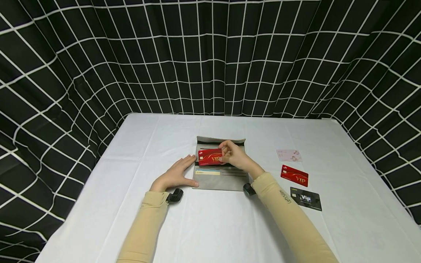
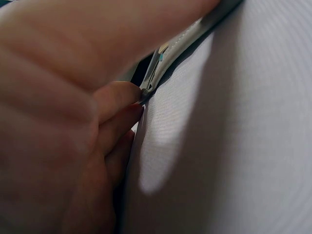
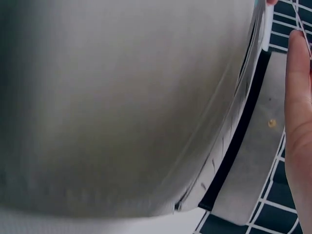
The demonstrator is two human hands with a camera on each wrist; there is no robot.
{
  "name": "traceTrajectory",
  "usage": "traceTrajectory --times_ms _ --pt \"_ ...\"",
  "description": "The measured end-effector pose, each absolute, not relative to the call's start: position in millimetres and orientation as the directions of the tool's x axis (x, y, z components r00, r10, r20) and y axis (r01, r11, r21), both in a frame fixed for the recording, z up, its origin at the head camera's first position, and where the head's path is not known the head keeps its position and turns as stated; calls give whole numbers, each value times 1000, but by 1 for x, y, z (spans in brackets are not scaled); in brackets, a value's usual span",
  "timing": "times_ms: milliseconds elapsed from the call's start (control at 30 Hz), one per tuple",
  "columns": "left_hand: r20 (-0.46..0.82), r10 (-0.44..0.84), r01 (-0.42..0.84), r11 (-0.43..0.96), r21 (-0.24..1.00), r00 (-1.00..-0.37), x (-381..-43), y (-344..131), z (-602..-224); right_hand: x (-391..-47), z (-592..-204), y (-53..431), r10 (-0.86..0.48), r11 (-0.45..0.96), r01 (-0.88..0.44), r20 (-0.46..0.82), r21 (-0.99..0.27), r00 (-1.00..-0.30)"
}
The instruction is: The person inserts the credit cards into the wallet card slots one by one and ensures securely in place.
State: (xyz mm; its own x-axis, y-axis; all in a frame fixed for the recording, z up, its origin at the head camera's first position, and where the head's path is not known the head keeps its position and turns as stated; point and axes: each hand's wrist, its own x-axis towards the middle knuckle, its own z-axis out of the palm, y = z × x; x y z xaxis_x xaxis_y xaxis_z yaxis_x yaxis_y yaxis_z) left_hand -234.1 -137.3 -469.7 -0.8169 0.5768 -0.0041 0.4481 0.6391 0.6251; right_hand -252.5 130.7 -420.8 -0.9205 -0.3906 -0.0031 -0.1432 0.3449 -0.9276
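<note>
A grey wallet (image 1: 217, 182) lies unfolded on the white table, its flap raised at the back. Above its upper half, my right hand (image 1: 235, 157) pinches a red VIP card (image 1: 208, 157) by its right end. The lower half has card slots, and a pale yellow and blue card (image 1: 207, 172) shows in one of them. My left hand (image 1: 177, 172) rests on the table at the wallet's left edge, fingers spread and fingertips touching that edge. In the left wrist view, the fingers (image 2: 119, 100) meet the wallet's rim. The right wrist view shows the wallet's grey leather (image 3: 131, 107) close up.
On the right of the table lie three cards in a column: a pink patterned card (image 1: 289, 155), another red VIP card (image 1: 294, 175) and a black Vip card (image 1: 306, 199). Black curtain (image 1: 210, 58) with a white grid surrounds the white table (image 1: 158, 135).
</note>
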Motion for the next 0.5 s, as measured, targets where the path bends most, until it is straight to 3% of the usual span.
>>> traceTrajectory --times_ms 500 --pt "-19 566 432 650 625 -824 -234 -137 -468 -250 -430 117 -343 399 -119 -28 -909 -939"
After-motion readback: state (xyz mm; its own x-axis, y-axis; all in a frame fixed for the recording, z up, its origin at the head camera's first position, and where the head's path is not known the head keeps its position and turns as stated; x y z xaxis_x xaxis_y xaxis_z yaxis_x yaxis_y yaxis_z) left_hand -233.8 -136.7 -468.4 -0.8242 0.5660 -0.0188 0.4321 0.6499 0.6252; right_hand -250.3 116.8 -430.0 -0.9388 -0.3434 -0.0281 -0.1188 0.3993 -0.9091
